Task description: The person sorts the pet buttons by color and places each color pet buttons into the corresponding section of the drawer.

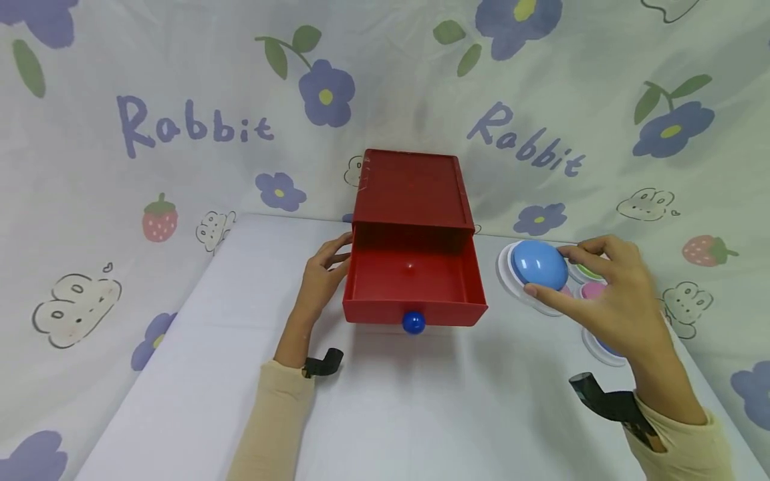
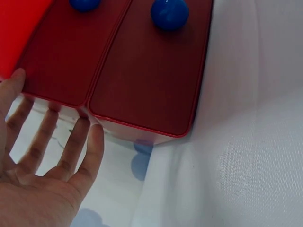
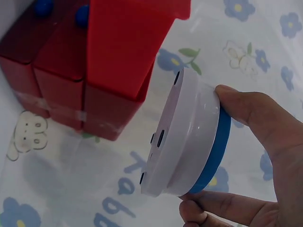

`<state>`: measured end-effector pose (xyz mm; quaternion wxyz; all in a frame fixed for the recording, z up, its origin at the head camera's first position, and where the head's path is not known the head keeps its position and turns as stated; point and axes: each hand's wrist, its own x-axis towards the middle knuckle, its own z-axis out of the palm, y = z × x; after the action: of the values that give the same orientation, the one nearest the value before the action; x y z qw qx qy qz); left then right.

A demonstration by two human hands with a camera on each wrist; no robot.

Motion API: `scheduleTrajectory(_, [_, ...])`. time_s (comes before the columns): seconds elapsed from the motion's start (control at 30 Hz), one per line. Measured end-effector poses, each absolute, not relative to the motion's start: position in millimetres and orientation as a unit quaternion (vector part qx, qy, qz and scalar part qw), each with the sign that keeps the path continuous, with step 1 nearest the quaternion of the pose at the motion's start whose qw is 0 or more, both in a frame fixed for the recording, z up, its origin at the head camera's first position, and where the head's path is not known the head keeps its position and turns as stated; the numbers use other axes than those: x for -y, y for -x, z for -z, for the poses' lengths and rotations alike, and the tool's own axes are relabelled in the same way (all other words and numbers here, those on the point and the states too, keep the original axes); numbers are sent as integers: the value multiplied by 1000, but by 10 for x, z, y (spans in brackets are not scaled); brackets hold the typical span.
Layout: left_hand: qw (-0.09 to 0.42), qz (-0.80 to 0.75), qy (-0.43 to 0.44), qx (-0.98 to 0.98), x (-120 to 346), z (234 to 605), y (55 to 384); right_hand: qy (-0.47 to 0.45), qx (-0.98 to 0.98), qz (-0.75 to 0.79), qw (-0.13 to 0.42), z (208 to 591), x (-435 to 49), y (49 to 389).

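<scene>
A red drawer cabinet stands in the middle of the table, its top drawer pulled out and a blue ball knob on the front. My left hand rests against the cabinet's left side, fingers spread along its edge in the left wrist view. To the right, my right hand pinches a round push button between thumb and fingers. This button has a blue dome and a white base. In the right wrist view its white base is tilted towards the cabinet.
Several more round buttons, among them a pink one and a green one, lie partly hidden behind my right hand. Two lower drawers with blue knobs are closed. Behind the white table hangs a patterned cloth.
</scene>
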<state>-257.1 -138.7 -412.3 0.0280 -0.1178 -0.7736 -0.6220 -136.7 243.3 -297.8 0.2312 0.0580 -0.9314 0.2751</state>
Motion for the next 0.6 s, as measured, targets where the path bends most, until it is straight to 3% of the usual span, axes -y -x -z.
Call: scheduleTrajectory(0.6, [26, 628, 131, 766, 1456, 4156, 2565, -121, 921, -298, 219, 2802, -1815, 1447])
